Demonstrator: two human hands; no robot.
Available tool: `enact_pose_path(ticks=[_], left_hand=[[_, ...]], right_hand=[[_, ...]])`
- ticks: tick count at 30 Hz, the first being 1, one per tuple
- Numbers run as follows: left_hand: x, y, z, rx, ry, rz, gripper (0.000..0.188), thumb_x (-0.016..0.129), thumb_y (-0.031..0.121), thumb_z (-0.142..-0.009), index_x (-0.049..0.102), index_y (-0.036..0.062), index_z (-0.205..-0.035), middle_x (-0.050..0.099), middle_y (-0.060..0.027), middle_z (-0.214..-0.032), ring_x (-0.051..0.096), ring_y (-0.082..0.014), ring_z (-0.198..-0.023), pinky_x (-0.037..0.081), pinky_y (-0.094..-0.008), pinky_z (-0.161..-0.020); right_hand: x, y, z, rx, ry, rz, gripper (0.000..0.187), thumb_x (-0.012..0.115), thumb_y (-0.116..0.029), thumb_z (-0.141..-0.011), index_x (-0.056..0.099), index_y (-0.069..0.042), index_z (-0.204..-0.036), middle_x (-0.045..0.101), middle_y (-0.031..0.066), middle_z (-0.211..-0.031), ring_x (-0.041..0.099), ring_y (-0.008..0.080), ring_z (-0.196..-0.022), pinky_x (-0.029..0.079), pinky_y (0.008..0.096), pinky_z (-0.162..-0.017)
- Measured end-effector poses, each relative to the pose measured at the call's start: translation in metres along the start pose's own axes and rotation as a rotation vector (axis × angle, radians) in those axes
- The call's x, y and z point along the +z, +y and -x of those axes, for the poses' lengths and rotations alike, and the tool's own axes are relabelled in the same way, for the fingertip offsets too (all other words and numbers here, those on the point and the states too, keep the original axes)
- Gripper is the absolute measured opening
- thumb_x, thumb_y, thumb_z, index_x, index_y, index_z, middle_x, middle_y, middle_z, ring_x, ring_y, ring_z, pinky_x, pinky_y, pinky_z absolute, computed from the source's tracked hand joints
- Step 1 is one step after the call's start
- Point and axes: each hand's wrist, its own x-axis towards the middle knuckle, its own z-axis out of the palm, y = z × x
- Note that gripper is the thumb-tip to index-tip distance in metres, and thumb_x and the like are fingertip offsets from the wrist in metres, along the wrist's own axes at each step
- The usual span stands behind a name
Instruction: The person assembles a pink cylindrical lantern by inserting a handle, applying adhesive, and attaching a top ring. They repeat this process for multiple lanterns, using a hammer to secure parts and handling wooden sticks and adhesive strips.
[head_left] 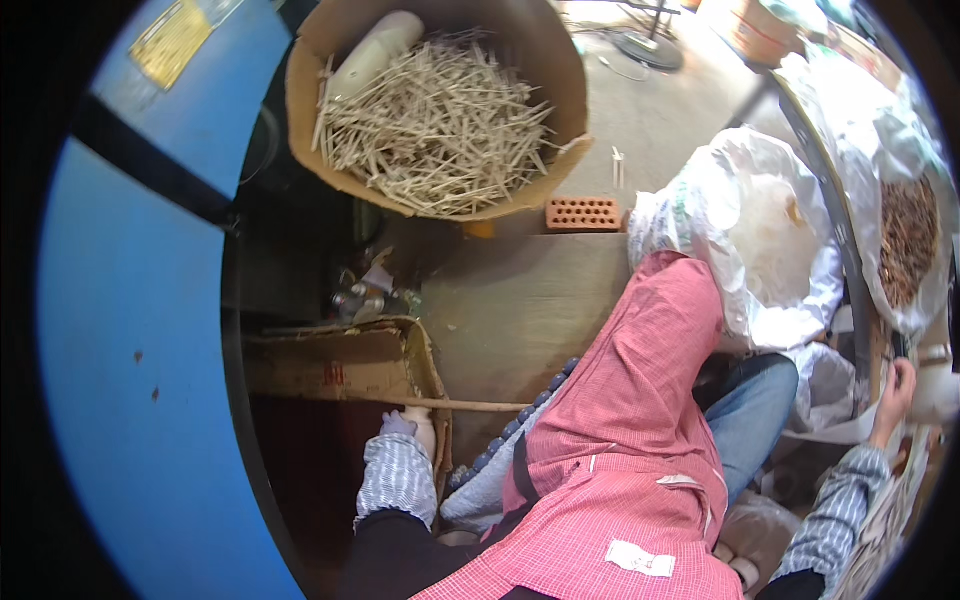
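My left hand (pixel 410 426), partly covered in a greyish glove, is low on the left by the torn edge of a cardboard box (pixel 425 360). Just above it runs a thin wooden stick (pixel 470 405); whether the hand grips it cannot be told, as the fingers are blurred. Far to the right, my right hand (pixel 896 395) reaches up with bent fingers beside a dark upright edge. Whatever lies in those fingers is too small to make out. Between my arms a pink checked apron (pixel 630 400) covers my lap.
A large cardboard drum (pixel 575 155) full of thin pale sticks, with a whitish rounded object, stands ahead. Right of it are a perforated red brick (pixel 583 214), a white plastic sack (pixel 660 215) and another sack holding brown pieces (pixel 908 240). A blue cabinet (pixel 140 350) borders the left.
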Motion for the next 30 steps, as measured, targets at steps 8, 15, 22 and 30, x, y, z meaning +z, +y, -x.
enact_pose_path(ticks=[8, 15, 22, 30], left_hand=[[-0.035, 0.038, 0.015, 0.341, -0.324, -0.411, 0.079, 0.07, 0.051, -0.074, 0.045, 0.0207, -0.142, 0.047, -0.018, -0.139, 0.047, -0.0336, -0.13, 0.043, -0.0436, -0.105], [-0.028, -0.02, 0.113, 0.072, -0.294, -0.451, 0.077, 0.072, 0.057, -0.07, 0.054, 0.0216, -0.135, 0.047, -0.0184, -0.141, 0.047, -0.0355, -0.129, 0.041, -0.0434, -0.106], [-0.188, 0.069, 0.191, 1.045, 0.615, -0.177, 0.054, 0.079, 0.056, -0.062, 0.069, 0.0163, -0.098, 0.06, -0.0081, -0.112, 0.056, -0.0295, -0.107, 0.045, -0.0418, -0.093], [-0.401, 0.256, 0.488, 2.361, 0.475, -0.126, 0.029, 0.082, 0.028, -0.071, 0.066, 0.008, -0.083, 0.063, -0.0165, -0.103, 0.066, -0.0376, -0.097, 0.056, -0.0447, -0.076]], right_hand=[[0.001, -0.032, 0.02, 0.149, -0.223, -0.162, 0.006, 0.059, -0.007, -0.094, 0.057, -0.004, -0.098, 0.056, 0.0018, -0.086, 0.052, 0.0098, -0.079, 0.045, 0.0251, -0.073], [0.015, -0.077, 0.017, 0.11, -0.188, -0.331, 0.004, 0.059, -0.007, -0.094, 0.059, -0.004, -0.097, 0.056, -0.0014, -0.083, 0.052, 0.0073, -0.078, 0.044, 0.0222, -0.07], [0.109, -0.195, 0.019, 0.181, -0.35, -0.894, 0.045, 0.062, -0.001, -0.089, 0.054, -0.011, -0.132, 0.064, 0.0026, -0.099, 0.059, 0.0094, -0.087, 0.049, 0.0245, -0.077], [0.078, -0.308, 0.0, -0.348, -0.479, -1.146, 0.112, 0.084, -0.037, -0.072, 0.013, -0.01, -0.155, 0.047, 0.0152, -0.144, 0.041, 0.0294, -0.136, 0.037, 0.0425, -0.107]])
